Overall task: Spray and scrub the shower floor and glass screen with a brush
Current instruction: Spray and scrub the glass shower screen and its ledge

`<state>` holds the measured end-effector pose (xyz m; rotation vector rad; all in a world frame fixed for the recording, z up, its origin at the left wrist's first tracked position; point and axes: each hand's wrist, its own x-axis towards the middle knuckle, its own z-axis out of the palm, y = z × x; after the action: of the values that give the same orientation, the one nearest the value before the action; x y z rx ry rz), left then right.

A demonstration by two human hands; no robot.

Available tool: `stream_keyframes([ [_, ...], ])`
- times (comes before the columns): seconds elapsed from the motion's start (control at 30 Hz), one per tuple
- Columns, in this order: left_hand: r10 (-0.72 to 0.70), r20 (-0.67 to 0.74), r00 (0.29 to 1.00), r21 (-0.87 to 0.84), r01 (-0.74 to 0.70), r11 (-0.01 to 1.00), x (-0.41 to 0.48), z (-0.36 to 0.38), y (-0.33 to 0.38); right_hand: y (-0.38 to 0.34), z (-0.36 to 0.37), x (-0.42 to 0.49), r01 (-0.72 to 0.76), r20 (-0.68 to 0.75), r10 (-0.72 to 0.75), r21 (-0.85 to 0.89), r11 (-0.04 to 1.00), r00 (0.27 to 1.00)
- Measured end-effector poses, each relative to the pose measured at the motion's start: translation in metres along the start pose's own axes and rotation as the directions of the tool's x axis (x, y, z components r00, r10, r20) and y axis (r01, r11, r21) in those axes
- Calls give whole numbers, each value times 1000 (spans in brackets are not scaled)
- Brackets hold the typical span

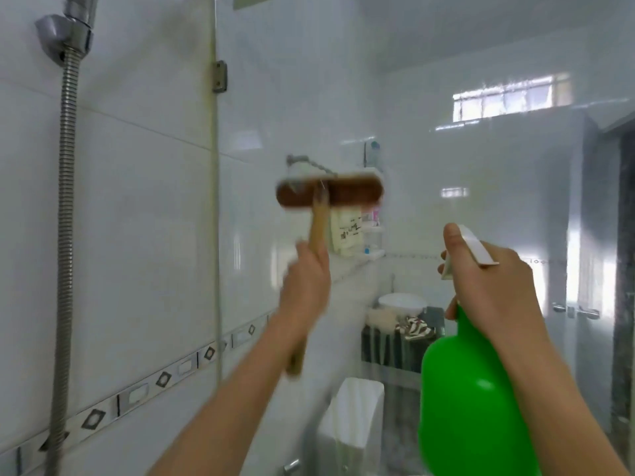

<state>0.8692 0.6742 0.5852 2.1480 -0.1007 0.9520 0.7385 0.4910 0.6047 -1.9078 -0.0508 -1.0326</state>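
Observation:
My left hand [305,286] grips the wooden handle of a scrub brush [330,195], whose brown head is raised against the glass screen [429,207] at about chest height and is blurred by motion. My right hand [491,283] holds a green spray bottle [470,403] by its neck, fingers curled round the white trigger head [476,249], nozzle toward the glass. The glass screen fills the middle and right of the view, and the bathroom shows through it. The shower floor is out of view.
A metal shower hose [65,235] hangs down the white tiled wall on the left, under its chrome holder [65,36]. A glass hinge bracket [219,76] sits on the screen's edge. Behind the glass are a corner shelf with bottles [364,228], a toilet cistern [354,413] and a door handle [574,310].

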Motion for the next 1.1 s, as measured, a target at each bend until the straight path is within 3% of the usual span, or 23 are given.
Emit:
stream_keyframes([
  [0.1,86,143,986,65,-96,993,-81,12,-10,6,-7,-4,13,-4,-13,-42,999,1000],
  [0.2,123,18,992,70,-124,990,-16,-7,27,5,-11,1,26,-37,-27,-37,999,999],
  [0.3,47,-83,995,-85,-54,995,55,-35,64,7,-10,0,18,-35,-19,-20,1000,999],
  [0.4,44,-88,995,-113,-54,992,24,-3,33,13,-12,-7,6,-14,-6,-34,999,1000],
  [0.5,10,134,991,20,-13,1000,-106,58,-42,22,-21,-19,-18,14,19,-96,995,1000],
  [0.6,-166,301,939,151,125,981,-196,76,-84,28,-31,-25,-28,10,29,-140,990,1000],
  [0.67,-132,258,957,52,122,991,-186,67,-78,29,-34,-25,-24,-14,22,-145,989,1000],
  [0.77,-66,88,994,-145,78,986,-113,44,-32,29,-34,-21,-23,-45,17,-141,990,999],
  [0.9,-2,25,1000,-162,6,987,-66,46,14,34,-32,-24,-64,-34,59,-156,986,998],
  [1.1,106,305,947,-27,-103,994,-197,95,-14,49,-51,-39,-106,1,108,-192,976,994],
])
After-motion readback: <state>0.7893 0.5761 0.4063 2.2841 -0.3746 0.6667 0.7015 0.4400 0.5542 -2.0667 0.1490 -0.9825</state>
